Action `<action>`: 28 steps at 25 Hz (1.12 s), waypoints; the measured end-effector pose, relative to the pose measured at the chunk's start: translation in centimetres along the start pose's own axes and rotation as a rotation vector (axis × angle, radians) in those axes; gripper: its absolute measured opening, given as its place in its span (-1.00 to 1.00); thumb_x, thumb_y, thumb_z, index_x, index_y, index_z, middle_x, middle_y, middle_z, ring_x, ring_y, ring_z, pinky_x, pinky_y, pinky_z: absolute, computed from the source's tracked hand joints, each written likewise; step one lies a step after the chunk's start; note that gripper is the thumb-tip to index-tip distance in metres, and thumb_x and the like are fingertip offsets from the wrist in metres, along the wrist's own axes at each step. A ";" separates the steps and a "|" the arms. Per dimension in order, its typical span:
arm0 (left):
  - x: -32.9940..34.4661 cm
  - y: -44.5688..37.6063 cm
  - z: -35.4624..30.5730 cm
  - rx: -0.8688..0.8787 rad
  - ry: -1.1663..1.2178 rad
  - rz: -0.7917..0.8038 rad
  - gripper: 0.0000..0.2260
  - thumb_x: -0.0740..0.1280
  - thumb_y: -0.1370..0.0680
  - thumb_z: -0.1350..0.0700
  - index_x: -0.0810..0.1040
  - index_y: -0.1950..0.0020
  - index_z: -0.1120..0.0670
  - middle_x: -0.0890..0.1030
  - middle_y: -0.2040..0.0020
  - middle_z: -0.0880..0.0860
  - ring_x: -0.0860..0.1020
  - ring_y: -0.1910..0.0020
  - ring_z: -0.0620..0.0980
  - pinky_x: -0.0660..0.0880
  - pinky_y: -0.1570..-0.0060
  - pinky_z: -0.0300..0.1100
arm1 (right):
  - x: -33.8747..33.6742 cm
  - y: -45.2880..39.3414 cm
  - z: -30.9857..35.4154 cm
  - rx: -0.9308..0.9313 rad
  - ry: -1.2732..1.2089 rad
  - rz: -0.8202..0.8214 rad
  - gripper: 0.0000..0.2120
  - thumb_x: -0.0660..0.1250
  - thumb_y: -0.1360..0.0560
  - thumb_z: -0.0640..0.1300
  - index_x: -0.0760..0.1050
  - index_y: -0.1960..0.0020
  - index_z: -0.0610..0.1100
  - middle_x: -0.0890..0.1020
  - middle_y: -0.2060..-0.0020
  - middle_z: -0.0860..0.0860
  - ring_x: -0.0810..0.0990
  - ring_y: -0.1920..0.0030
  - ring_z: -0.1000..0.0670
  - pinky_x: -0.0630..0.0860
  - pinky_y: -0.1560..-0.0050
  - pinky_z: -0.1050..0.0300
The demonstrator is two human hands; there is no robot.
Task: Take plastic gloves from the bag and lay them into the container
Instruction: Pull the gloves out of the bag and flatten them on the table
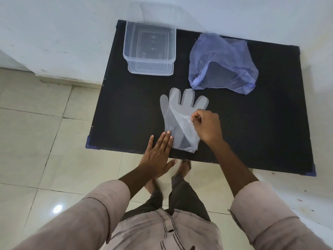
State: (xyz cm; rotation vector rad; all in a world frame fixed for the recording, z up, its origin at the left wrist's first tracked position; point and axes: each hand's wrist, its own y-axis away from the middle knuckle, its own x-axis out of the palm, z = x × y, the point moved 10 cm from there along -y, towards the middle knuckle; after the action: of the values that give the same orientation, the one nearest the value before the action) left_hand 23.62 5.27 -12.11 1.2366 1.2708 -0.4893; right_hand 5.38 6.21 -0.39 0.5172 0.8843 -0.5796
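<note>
Black worktop w/ thin clear plastic glove: left hand spread flat, pinning cuff; right hand pinching folded edge. Risk: film clings, slides off near edge.

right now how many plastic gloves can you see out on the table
1: a clear glove flat at the table's near edge, under both hands. More may be stacked beneath it or hidden inside the purple bag.

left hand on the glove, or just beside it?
Touching. The head view shows the left hand lying flat with its fingertips overlapping the clear glove's lower left edge.
</note>
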 end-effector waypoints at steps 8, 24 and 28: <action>-1.3 0.1 -0.5 0.010 -0.027 0.090 -0.25 -0.13 -0.57 -0.33 -0.28 -0.56 0.11 -0.22 -0.61 0.09 -0.24 -0.57 0.13 -0.25 -0.47 0.24 | -9.1 -4.4 3.1 -0.099 0.174 -0.120 -0.83 0.27 -0.57 -0.15 0.62 0.02 -0.17 0.69 0.15 -0.12 0.64 0.18 -0.08 0.61 0.04 0.01; -21.0 -1.5 -1.2 -0.004 0.220 -0.288 -0.37 0.36 -0.47 -0.15 0.26 -0.47 0.01 0.31 -0.50 0.08 0.23 -0.50 0.12 0.15 -0.46 0.13 | -16.8 -3.8 10.8 -0.477 0.574 0.026 -0.84 0.20 -0.53 -0.18 0.54 0.14 -0.12 0.58 0.29 -0.07 0.49 0.29 -0.07 0.29 0.39 0.18; -32.9 -0.7 -0.6 0.057 0.351 -0.684 -0.24 0.49 -0.34 -0.20 0.33 -0.46 0.02 0.40 -0.46 0.06 0.25 -0.50 0.12 0.13 -0.45 0.06 | -18.6 -1.6 14.1 -0.544 0.598 0.065 -0.83 0.23 -0.54 -0.16 0.56 0.15 -0.16 0.47 0.37 0.02 0.46 0.31 -0.03 0.23 0.38 0.23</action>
State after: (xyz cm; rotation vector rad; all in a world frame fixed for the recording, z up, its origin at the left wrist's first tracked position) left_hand 12.67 -5.30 17.12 0.9321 2.0035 -0.8219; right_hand 2.87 0.78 22.17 0.2144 1.5272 -0.0965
